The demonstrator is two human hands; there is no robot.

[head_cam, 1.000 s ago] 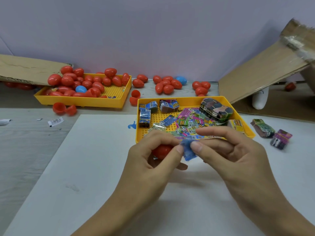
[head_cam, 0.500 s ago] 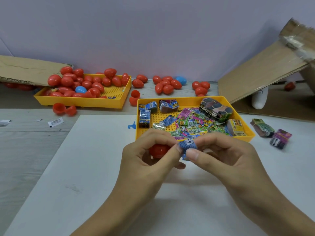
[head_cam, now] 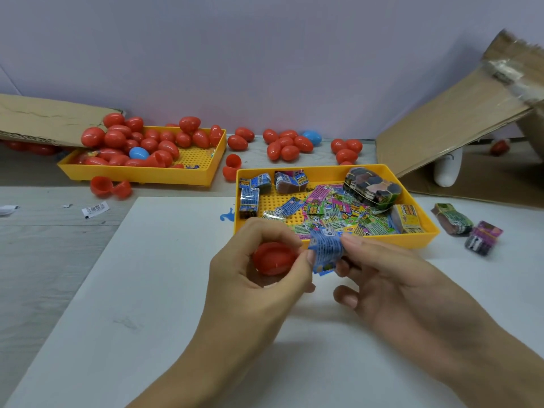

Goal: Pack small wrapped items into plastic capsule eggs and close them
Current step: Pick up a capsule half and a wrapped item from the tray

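My left hand (head_cam: 253, 287) cups a red capsule egg half (head_cam: 272, 258) over the white mat, and its thumb also pinches the left edge of a small blue wrapped item (head_cam: 325, 251). My right hand (head_cam: 391, 278) pinches the right side of that same blue wrapper between thumb and forefinger. The wrapper sits just right of the egg half, outside it. Right behind the hands stands a yellow tray (head_cam: 424, 242) holding several colourful wrapped items (head_cam: 332, 210).
A second yellow tray (head_cam: 141, 176) at the back left holds several red eggs and a blue one. Loose eggs (head_cam: 287, 144) lie along the wall, open halves (head_cam: 110, 187) near the left tray. Cardboard flaps (head_cam: 447, 125) lean at the right; two bundles (head_cam: 468, 228) lie beside the near tray.
The blue wrapper, first crumpled between my fingertips, is now spread more upright between both hands. My right hand's lower fingers have opened away; the egg half shows more in my left hand.
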